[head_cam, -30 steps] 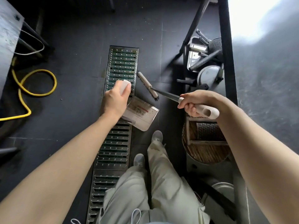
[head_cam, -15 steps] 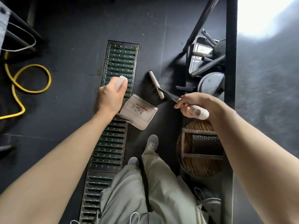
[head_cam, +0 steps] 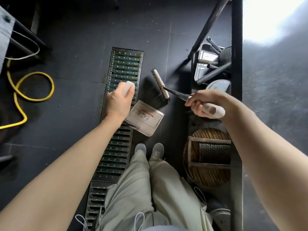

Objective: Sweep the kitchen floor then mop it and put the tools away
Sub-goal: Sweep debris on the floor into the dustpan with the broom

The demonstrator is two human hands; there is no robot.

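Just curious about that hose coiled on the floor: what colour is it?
Yellow. The hose shows in the head view, looped on the dark floor.

Matt dark floor tiles [head_cam: 75, 39], perforated dull metal drain grate [head_cam: 125, 67], smooth white plastic dustpan [head_cam: 145, 119] below left hand [head_cam: 116, 104], black-bristled broom head [head_cam: 156, 90]

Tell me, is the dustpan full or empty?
Nearly empty: the dustpan's pale inside shows bare, with only a few dark specks.
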